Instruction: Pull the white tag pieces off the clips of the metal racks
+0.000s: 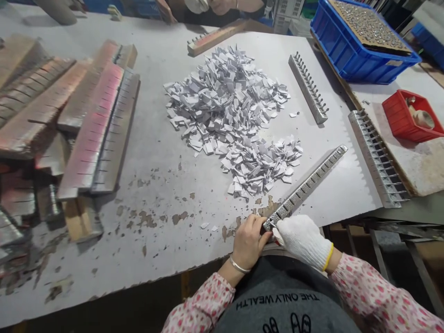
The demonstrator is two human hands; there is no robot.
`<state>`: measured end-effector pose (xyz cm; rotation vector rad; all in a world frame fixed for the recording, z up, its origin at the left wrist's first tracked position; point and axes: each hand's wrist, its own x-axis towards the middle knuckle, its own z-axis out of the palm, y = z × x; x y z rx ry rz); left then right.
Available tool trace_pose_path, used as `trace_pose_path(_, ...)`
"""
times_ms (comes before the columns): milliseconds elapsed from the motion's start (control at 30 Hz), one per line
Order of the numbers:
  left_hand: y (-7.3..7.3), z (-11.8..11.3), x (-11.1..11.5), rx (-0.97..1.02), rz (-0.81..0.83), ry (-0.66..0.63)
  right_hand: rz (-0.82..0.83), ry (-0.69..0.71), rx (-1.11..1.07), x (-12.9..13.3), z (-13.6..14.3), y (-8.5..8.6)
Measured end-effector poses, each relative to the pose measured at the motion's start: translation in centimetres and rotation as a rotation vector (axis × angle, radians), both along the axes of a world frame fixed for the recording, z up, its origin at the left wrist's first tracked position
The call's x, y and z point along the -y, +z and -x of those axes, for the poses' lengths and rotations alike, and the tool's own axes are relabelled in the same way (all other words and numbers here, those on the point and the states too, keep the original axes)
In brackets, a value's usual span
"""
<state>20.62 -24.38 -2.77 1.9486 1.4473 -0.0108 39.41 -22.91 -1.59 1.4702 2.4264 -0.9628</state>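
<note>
I am holding the near end of a long metal strip (305, 187) at the table's (156, 152) edge, my bare left hand (248, 240) pinching it and my gloved right hand (303, 240) gripping under it, so the far end is resting beside the pile of small white paper tags (229, 111). A blue crate (350, 55) is holding a brown tray of tiny metal bits (367, 23), and a red bin (402, 118) is holding what looks like a roll of tape (421, 118).

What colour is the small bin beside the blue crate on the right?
Red: the small bin sits just below the blue crate, clearest in the head view.
</note>
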Motion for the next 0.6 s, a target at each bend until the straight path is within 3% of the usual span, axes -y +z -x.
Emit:
trace_pose_path(200,0.1,-0.1,0.0,-0.005,0.005,-0.003,0.067,-0.074,0.092,1.0,0.5,-0.8)
trace_pose_path(400,0.2,-0.1,0.1,-0.026,-0.008,0.001,0.159,-0.018,0.114,-0.9,1.9,-0.3)
trace_pose_path(500,0.2,0.7,-1.3,0.007,0.039,-0.082,0.173,-0.005,0.1,-1.6,1.9,0.9)
trace_pose_path(600,0.2,2.4,-4.4,0.009,-0.006,-0.109,0.147,-0.062,0.022,-1.2,1.0,0.9)
